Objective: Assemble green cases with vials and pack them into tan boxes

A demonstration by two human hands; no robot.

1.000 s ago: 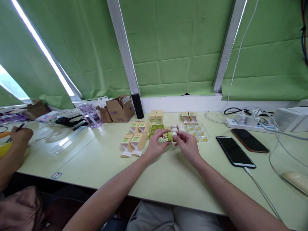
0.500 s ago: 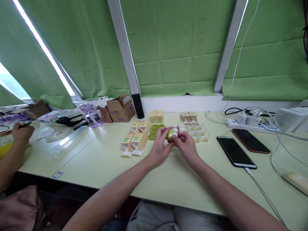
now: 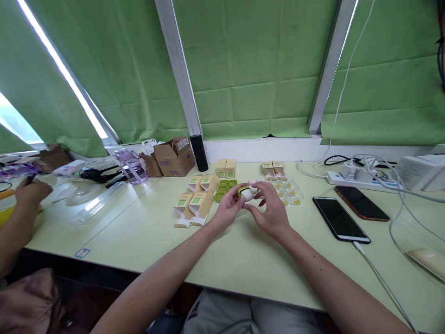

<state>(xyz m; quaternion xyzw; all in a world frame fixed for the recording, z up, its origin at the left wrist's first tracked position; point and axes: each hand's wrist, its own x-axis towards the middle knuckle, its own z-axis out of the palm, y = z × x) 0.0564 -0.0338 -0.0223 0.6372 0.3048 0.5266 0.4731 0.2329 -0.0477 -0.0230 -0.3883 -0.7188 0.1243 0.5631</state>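
My left hand (image 3: 227,206) is closed around a small green shell with a white egg-shaped piece (image 3: 247,194) in it. From the right, my right hand (image 3: 273,211) reaches over the same piece, index finger at its upper side and thumb low near my left thumb; the exact contact is partly hidden. Just behind my left hand lies a green tray (image 3: 222,189) with several square cups. Other white pieces (image 3: 253,181) show in part behind my fingers. Beyond my right hand is a clear plastic tray (image 3: 295,194) of rounded cups with yellow centres.
Small cream cartons (image 3: 200,206) with green panels stand left of the trays, more cartons (image 3: 225,168) behind. Two phones (image 3: 340,218), a power strip (image 3: 368,182) and cables lie right. A cardboard box (image 3: 175,157), a purple bottle (image 3: 131,167) and another person's hand (image 3: 33,191) are left.
The green and white piece has turned, so its white side now faces me. My right hand has lifted and spread over it, its fingers now higher. The other person's hand has shifted slightly.
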